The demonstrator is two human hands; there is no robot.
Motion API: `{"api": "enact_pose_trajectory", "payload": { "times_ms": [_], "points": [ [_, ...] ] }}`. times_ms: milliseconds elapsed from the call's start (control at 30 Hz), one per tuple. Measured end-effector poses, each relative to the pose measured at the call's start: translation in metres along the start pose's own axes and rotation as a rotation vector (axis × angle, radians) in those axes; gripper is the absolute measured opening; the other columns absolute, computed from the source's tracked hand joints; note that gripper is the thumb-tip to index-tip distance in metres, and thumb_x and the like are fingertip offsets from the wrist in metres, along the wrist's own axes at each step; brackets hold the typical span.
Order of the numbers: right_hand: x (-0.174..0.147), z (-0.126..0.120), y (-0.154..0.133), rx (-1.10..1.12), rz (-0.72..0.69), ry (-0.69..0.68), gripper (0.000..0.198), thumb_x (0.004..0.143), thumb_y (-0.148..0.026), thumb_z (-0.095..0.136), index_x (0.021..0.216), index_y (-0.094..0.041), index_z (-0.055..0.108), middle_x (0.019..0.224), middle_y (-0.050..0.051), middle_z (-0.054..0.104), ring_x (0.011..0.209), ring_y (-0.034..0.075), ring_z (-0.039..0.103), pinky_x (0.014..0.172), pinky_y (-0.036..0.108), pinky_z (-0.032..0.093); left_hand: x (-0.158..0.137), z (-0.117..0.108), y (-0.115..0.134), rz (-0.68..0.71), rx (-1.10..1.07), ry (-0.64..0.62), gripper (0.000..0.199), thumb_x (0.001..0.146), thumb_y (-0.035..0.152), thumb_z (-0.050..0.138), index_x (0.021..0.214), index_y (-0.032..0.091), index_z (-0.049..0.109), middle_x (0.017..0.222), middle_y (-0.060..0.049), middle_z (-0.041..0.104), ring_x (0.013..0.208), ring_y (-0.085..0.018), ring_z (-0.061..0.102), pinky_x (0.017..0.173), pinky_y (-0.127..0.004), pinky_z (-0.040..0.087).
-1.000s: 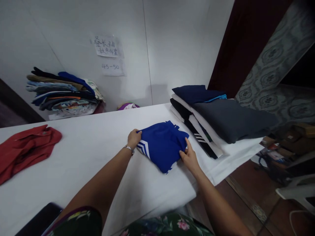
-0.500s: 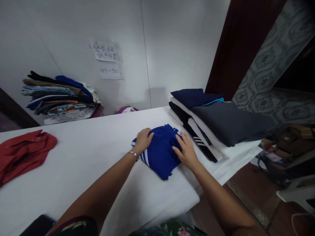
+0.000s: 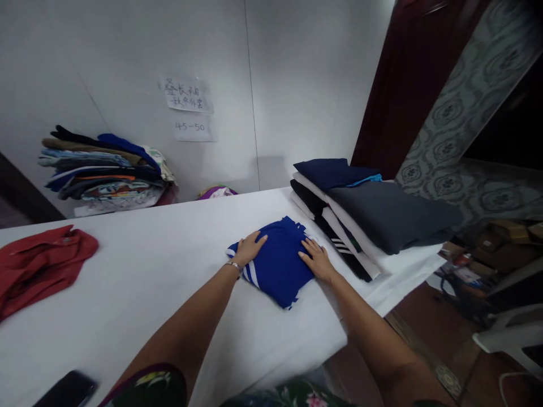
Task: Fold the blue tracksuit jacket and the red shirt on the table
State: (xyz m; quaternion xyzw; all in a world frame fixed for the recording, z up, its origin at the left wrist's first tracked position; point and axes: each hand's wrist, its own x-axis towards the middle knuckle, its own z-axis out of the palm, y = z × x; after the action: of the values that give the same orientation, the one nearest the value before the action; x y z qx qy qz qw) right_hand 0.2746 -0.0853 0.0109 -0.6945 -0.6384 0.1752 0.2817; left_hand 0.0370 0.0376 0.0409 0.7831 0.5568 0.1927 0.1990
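Observation:
A folded blue garment with white stripes [image 3: 278, 263] lies on the white-covered table [image 3: 169, 282] in front of me. My left hand [image 3: 251, 249] rests on its left side, close to the stripes, with the fingers flat. On the opposite edge my right hand [image 3: 316, 259] lies with its fingers stretched over the cloth. Ragged, frayed-looking edges show at the garment's top right and bottom corner. Neither hand grips the cloth. The exact kind of garment cannot be made out while it is folded.
Right of the garment is a stack of folded dark and pale clothes [image 3: 382, 209]. A red garment [image 3: 46, 263] lies crumpled at the far left, with a black phone [image 3: 70, 390] nearer me. Another clothes pile [image 3: 106, 167] stands by the wall. A white stool [image 3: 509, 333] is at right.
My right hand has flattened, its fingers now lying down on the garment's right edge. The left hand has shifted slightly and its fingers lie flatter. The garment stays nearly in place.

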Motion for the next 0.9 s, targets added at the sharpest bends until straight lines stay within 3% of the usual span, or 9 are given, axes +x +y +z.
{"api": "enact_pose_trajectory", "payload": {
  "times_ms": [133,233,267,367,433,500,633,767,900],
  "points": [
    [-0.032,-0.002,0.007,0.414,0.017,0.333,0.057,0.08,-0.047,0.067,0.131,-0.025,0.057,0.155,0.006,0.033,0.146,0.028,0.017,0.12,0.048,0.009,-0.026,-0.026,-0.008,-0.049,-0.114,0.218,0.044,0.094,0.039,0.041,0.126,0.012,0.058,0.138,-0.015,0.054,0.132,-0.024,0.045,0.112,-0.036,0.031],
    [-0.065,-0.001,0.008,0.903,0.213,0.404,0.065,0.071,-0.044,0.076,0.131,-0.028,0.056,0.153,0.006,0.036,0.142,0.03,0.029,0.114,0.048,0.03,-0.066,-0.034,-0.017,-0.271,-0.464,0.347,0.036,0.089,0.036,0.054,0.115,0.013,0.061,0.127,-0.017,0.059,0.12,-0.027,0.055,0.106,-0.041,0.04],
    [-0.075,-0.001,0.006,1.053,0.305,0.378,0.069,0.071,-0.044,0.077,0.133,-0.029,0.052,0.151,0.007,0.038,0.138,0.03,0.035,0.109,0.049,0.037,-0.08,-0.035,-0.018,-0.385,-0.652,0.323,0.035,0.088,0.036,0.056,0.114,0.014,0.061,0.126,-0.016,0.06,0.115,-0.026,0.058,0.102,-0.043,0.044],
    [-0.091,0.0,-0.005,1.362,0.492,0.276,0.08,0.07,-0.041,0.08,0.14,-0.028,0.043,0.145,0.01,0.046,0.126,0.029,0.051,0.095,0.047,0.05,-0.117,-0.03,-0.013,-0.589,-1.238,0.07,0.03,0.09,0.038,0.056,0.111,0.018,0.061,0.121,-0.012,0.063,0.106,-0.024,0.063,0.091,-0.045,0.052],
    [-0.092,0.0,-0.016,1.461,0.547,0.233,0.081,0.068,-0.037,0.081,0.139,-0.029,0.043,0.136,0.009,0.055,0.119,0.027,0.057,0.088,0.044,0.054,-0.129,-0.027,-0.004,-0.665,-1.442,-0.061,0.027,0.09,0.035,0.058,0.11,0.018,0.062,0.114,-0.011,0.066,0.095,-0.021,0.066,0.085,-0.041,0.055],
    [-0.087,0.0,-0.026,1.517,0.544,0.167,0.074,0.067,-0.036,0.082,0.132,-0.029,0.049,0.125,0.007,0.062,0.111,0.025,0.061,0.08,0.039,0.056,-0.132,-0.023,0.007,-0.723,-1.476,-0.109,0.027,0.089,0.031,0.06,0.112,0.017,0.062,0.107,-0.01,0.068,0.083,-0.018,0.068,0.077,-0.034,0.058],
    [-0.078,0.003,-0.04,1.589,0.404,0.064,0.054,0.07,-0.037,0.081,0.117,-0.025,0.059,0.105,0.003,0.069,0.089,0.018,0.065,0.072,0.032,0.054,-0.116,-0.015,0.026,-0.75,-1.427,-0.126,0.031,0.085,0.029,0.066,0.113,0.017,0.063,0.098,-0.008,0.072,0.069,-0.014,0.068,0.06,-0.023,0.056],
    [-0.075,0.009,-0.046,1.687,0.358,0.087,0.047,0.068,-0.036,0.083,0.108,-0.022,0.063,0.098,0.003,0.069,0.089,0.018,0.064,0.077,0.033,0.054,-0.094,-0.009,0.037,-0.762,-1.502,-0.073,0.036,0.078,0.016,0.071,0.113,0.017,0.063,0.085,-0.003,0.074,0.066,-0.016,0.069,0.063,-0.026,0.058],
    [-0.08,0.013,-0.048,1.753,0.43,0.084,0.035,0.066,-0.041,0.083,0.088,-0.019,0.065,0.086,0.001,0.069,0.078,0.016,0.065,0.076,0.032,0.055,-0.088,-0.017,0.044,-0.79,-1.598,-0.014,0.03,0.079,0.01,0.066,0.109,0.015,0.064,0.075,-0.001,0.073,0.06,-0.017,0.069,0.066,-0.029,0.059]
  ]
}}
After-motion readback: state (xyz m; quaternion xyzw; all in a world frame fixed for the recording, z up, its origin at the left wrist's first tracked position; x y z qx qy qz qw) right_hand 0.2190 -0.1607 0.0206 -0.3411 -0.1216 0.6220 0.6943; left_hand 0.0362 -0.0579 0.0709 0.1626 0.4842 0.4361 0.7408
